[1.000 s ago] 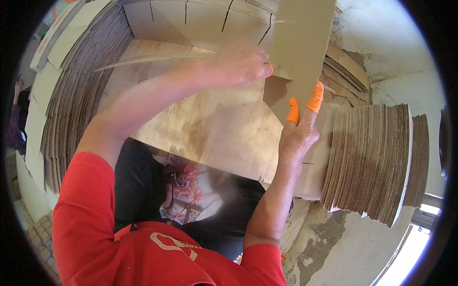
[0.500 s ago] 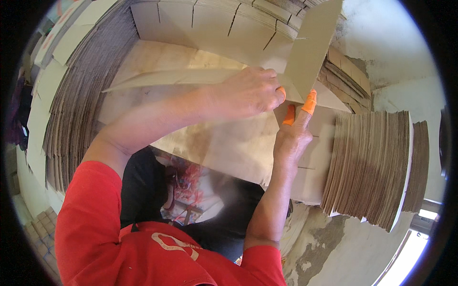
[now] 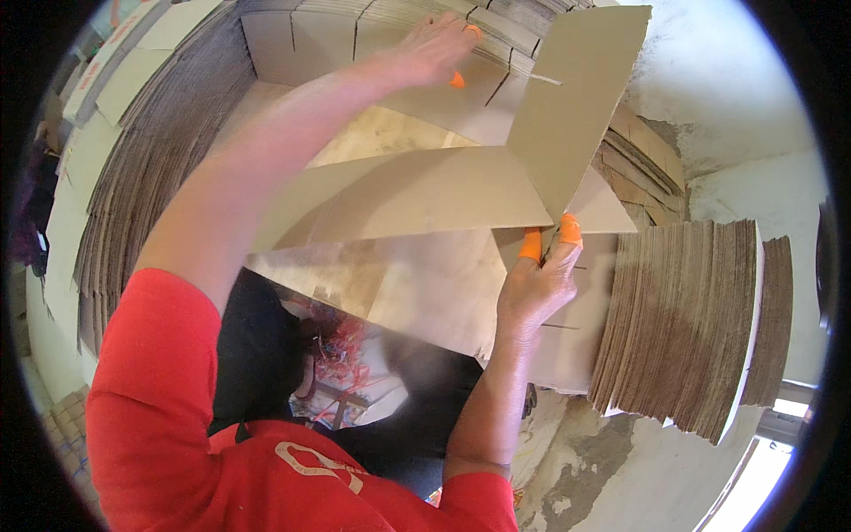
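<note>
My right hand [image 3: 536, 288], orange covers on its thumb and a finger, pinches crossed cardboard strips near their joint. One cardboard strip [image 3: 417, 197] extends left over the table. Another, an upright cardboard strip [image 3: 576, 93] with a short slot, rises toward the back right. At the back, my left hand [image 3: 434, 55] is over the top edge of a stack of slotted cardboard strips [image 3: 324, 37]. Its orange-covered thumb and finger are apart, with nothing visibly held. Whether its fingertips touch the stack is unclear.
Tall cardboard stacks [image 3: 164, 133] line the left side. Another thick cardboard stack [image 3: 678, 324] stands at the right, beside more cardboard pieces [image 3: 651, 164]. The wooden tabletop [image 3: 390, 284] lies between them, its front edge near my legs. A worn wall [image 3: 745, 97] bounds the right.
My left hand has let go near the joint and moved up and left to the back stack. The crossed strips have dropped slightly toward me, still in my right hand.
</note>
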Tool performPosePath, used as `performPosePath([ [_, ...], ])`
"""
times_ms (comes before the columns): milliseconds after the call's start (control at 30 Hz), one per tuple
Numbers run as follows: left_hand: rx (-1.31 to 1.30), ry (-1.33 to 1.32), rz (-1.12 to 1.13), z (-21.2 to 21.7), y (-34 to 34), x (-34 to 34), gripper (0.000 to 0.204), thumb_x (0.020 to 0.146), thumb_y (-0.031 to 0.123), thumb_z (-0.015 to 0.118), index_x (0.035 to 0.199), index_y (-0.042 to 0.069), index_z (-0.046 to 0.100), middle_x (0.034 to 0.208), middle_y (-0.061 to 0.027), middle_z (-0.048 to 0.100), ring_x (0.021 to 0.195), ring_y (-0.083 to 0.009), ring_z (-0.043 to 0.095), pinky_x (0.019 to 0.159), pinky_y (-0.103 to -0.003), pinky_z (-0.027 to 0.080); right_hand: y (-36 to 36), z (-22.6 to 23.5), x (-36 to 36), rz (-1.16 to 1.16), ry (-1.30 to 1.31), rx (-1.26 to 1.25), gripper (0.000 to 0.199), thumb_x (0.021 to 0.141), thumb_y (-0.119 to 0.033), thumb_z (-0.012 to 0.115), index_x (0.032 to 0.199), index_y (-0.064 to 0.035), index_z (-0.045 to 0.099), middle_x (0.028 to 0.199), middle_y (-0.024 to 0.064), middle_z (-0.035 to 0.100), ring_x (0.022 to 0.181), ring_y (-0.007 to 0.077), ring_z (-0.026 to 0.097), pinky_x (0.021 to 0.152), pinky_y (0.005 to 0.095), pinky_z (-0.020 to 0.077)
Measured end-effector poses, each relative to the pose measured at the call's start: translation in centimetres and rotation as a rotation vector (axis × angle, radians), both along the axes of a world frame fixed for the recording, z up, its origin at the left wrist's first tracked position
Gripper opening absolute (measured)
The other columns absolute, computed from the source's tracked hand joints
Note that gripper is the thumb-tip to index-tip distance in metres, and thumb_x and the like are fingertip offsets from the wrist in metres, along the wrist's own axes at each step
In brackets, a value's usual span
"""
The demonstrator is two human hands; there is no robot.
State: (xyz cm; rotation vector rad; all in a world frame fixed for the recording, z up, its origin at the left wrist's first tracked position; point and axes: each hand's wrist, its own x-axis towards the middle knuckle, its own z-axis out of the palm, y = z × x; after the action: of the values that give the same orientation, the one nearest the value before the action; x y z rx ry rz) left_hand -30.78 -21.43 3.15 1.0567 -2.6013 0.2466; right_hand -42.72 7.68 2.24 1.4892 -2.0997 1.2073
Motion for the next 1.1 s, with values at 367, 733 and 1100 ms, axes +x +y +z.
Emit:
performPosePath([
  [367, 0.056, 0.101, -0.047, -0.8, -1.5, -1.6, 0.018, 0.081, 0.005, 0.058, 0.098, 0.008, 0.056, 0.093, -0.0118, 0.057, 0.099, -0.0308, 0.055, 0.083, -0.044, 0.048, 0.4, -0.3, 0.2, -0.01, -0.043, 0.01, 0.04, 0.083, -0.002, 0.071, 0.12, -0.0036, 0.056, 0.102, 0.0103, 0.065, 0.078, 0.0198, 0.065, 0.07, 0.0292, 0.0534],
  [733, -0.307, 0.024, -0.214, -1.5, -0.8, -0.4, 0.009, 0.079, 0.01, 0.056, 0.088, 0.009, 0.058, 0.079, -0.006, 0.056, 0.089, -0.025, 0.059, 0.067, -0.037, 0.052, 0.4, -0.1, -0.1, 0.062, 0.059, -0.017, 0.042, 0.085, -0.003, 0.068, 0.125, -0.005, 0.053, 0.1, 0.0147, 0.069, 0.077, 0.0297, 0.069, 0.064, 0.0337, 0.0557],
  [1100, -0.154, 0.066, -0.275, 0.1, 1.0, -0.1, 0.006, 0.079, 0.007, 0.057, 0.085, 0.007, 0.057, 0.078, -0.0103, 0.054, 0.081, -0.0302, 0.06, 0.064, -0.043, 0.051, 1.5, 0.1, -0.8, 0.063, 0.081, -0.009, 0.048, 0.084, 0.002, 0.067, 0.13, -0.0031, 0.052, 0.11, 0.0179, 0.067, 0.08, 0.0273, 0.071, 0.065, 0.0312, 0.0564],
])
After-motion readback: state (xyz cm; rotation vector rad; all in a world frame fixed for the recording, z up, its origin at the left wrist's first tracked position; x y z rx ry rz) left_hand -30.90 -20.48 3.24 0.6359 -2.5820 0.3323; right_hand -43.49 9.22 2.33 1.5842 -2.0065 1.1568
